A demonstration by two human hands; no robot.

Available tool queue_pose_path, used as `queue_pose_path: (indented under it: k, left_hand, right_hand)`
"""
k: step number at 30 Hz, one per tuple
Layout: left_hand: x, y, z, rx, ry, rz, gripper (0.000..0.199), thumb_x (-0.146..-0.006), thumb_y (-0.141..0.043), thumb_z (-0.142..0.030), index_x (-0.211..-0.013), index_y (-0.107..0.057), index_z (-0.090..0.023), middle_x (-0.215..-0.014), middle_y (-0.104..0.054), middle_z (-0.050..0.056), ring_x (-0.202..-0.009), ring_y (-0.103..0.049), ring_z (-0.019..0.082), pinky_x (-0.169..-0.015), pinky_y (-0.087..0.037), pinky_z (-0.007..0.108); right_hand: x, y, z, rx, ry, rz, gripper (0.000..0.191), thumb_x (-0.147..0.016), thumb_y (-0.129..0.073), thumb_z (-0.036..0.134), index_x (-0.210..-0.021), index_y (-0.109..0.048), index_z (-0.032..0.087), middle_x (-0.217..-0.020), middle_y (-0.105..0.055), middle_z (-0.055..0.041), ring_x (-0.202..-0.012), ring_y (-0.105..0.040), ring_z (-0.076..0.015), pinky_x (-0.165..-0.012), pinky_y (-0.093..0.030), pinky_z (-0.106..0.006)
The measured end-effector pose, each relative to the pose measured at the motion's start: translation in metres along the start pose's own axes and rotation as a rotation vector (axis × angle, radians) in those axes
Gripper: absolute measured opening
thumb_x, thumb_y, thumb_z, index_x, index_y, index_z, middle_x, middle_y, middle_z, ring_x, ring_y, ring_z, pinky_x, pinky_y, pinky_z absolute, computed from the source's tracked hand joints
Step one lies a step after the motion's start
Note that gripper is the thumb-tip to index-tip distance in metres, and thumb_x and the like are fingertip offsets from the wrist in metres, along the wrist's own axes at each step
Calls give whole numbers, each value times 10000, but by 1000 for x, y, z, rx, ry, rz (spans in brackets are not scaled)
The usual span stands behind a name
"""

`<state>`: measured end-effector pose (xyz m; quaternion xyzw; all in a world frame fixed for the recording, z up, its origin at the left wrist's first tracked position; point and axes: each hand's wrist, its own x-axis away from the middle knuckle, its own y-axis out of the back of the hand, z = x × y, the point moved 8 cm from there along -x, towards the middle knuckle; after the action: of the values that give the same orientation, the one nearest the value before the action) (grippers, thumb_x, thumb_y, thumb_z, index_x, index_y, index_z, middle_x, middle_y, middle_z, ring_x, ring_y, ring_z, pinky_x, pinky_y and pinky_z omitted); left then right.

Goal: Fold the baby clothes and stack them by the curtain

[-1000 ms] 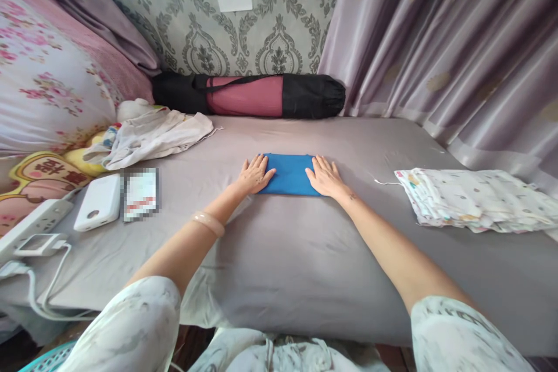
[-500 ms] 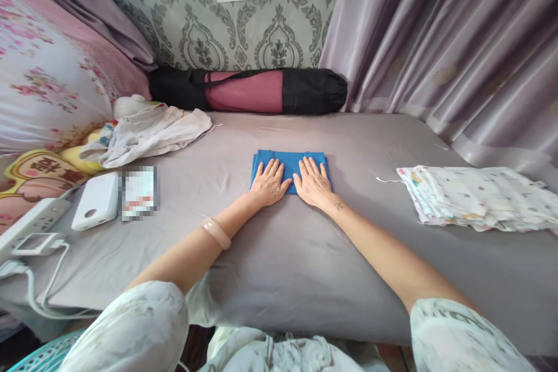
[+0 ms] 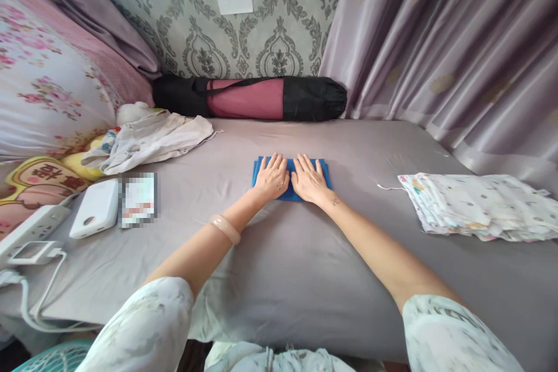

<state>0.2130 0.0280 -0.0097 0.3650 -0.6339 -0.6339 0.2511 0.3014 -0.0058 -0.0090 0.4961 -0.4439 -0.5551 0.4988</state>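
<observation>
A folded blue cloth (image 3: 288, 195) lies flat on the grey bed sheet (image 3: 314, 279) in front of me. My left hand (image 3: 273, 177) rests palm down on its left half, fingers stretched out and pointing away from me. On the right half lies my right hand (image 3: 310, 179), also palm down with its fingers extended. The two thumbs are close together near the cloth's middle. Both palms cover much of the cloth, so only its edges and a strip between the hands show.
Folded white patterned cloths (image 3: 479, 203) lie at the right. At the left are a white power bank (image 3: 95, 208), a power strip (image 3: 37, 226) with cables, and a crumpled pale garment (image 3: 152, 136). A rolled mat in a bag (image 3: 248, 99) lies along the wall.
My hands have slid closer together on the blue cloth, the left one moving right and the right one slightly left. The whole view has shifted a little, with things sitting lower.
</observation>
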Motion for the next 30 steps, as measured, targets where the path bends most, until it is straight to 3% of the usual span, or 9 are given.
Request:
queue_pose_path:
  k: [4, 7, 15, 20, 25, 30]
  left_hand:
    - [-6, -21, 6, 21, 5, 81, 572, -978, -203, -375, -1478, -340, -135, -1554, -320, 98, -1459, -213, 246, -1190, -139, 484]
    - [-6, -26, 8, 24, 11, 99, 578, -979, -199, -384, -1487, -326, -138, -1561, -303, 97, -1463, -202, 245, -1190, -134, 486]
    - [-8, -17, 6, 33, -6, 102, 538, -977, -245, -349, -1456, -367, -137, -1536, -355, 112, -1444, -252, 261, -1177, -172, 508]
    - [-12, -4, 14, 14, 60, -16, 502, -968, -247, -257, -1426, -400, -120, -1512, -394, 123, -1442, -257, 249, -1180, -178, 487]
    - [-11, -16, 20, 36, 102, 66, 517, -980, -243, -309, -1446, -377, -128, -1542, -343, 112, -1450, -237, 256, -1179, -177, 501]
    - [-11, -18, 20, 33, 111, 76, 519, -979, -248, -307, -1448, -371, -122, -1547, -332, 114, -1455, -220, 257, -1180, -166, 508]
  right_hand:
    - [-5, -14, -2, -17, 5, 60, 582, -968, -223, 305, -1496, -315, 76, -1572, -259, -110, -1457, -196, -243, -1182, -119, -494]
    - [-5, -19, -4, -22, 4, 67, 587, -970, -217, 314, -1498, -310, 76, -1573, -258, -109, -1457, -198, -244, -1182, -119, -498]
    - [-10, -16, -3, -33, 1, 122, 594, -965, -236, 311, -1496, -304, 53, -1572, -253, -132, -1456, -195, -268, -1174, -116, -533]
    - [-18, -12, 7, -44, 63, 73, 582, -963, -244, 296, -1497, -309, 74, -1578, -243, -114, -1467, -162, -237, -1183, -84, -512]
    - [-18, -23, 11, -69, 73, 82, 588, -967, -235, 311, -1505, -295, 82, -1577, -251, -98, -1461, -184, -229, -1186, -99, -489]
    - [-18, -25, 11, -82, 75, 74, 588, -966, -234, 310, -1500, -302, 74, -1577, -252, -100, -1459, -188, -237, -1182, -104, -504]
